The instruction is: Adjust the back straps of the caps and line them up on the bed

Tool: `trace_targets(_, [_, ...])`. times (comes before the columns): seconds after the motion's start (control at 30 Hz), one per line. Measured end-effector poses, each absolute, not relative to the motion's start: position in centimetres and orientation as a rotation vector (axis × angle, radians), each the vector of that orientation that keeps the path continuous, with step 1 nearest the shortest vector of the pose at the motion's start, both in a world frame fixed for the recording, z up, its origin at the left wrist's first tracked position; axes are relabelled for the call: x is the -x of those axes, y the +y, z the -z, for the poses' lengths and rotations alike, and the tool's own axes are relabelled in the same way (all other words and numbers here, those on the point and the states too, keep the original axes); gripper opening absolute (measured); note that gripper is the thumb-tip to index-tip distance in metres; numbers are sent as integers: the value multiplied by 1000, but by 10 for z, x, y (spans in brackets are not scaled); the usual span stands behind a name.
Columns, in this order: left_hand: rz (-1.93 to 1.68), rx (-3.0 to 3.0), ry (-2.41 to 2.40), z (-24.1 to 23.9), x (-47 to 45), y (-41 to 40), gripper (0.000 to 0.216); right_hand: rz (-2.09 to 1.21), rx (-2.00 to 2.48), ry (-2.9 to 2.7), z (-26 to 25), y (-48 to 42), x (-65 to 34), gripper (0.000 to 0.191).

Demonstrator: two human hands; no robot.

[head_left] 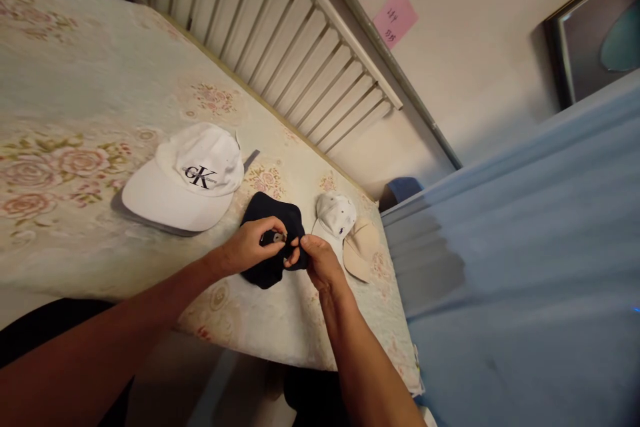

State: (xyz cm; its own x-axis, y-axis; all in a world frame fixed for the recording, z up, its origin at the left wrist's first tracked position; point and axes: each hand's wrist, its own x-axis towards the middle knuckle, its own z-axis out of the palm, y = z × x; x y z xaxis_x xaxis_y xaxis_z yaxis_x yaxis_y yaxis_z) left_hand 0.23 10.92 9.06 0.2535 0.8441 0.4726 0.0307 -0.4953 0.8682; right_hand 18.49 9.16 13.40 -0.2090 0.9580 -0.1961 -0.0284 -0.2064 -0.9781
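Black cap (273, 209) over the near side of the counter (90, 93), between two hands; cannot tell whether it rests on the cloth. Left hand (250, 245): thumb and forefinger curled nearly together at the cap's small buckle (279, 237). Right hand (320, 259): fingers closed, pinching the cap's edge. White CK cap (187, 177) off to the left; smaller white cap (336, 217) just beyond the right hand, beige cap (361, 250) beside it.

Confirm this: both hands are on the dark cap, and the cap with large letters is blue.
Wrong colour: the cap with large letters is white, as the head view shows. The left hand and right hand are indeed on the dark cap.
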Motion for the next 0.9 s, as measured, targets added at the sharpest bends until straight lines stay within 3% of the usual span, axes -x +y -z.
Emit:
trace_targets(0.4, [-1166, -1009, 435, -99, 14, 111, 18, -1603, 1038, -1245, -172, 60, -201, 22])
trace_targets(0.9, [-1147, -870, 181, -89, 6, 111, 15, -1593, 1118, -1099, -161, 62, -168, 25])
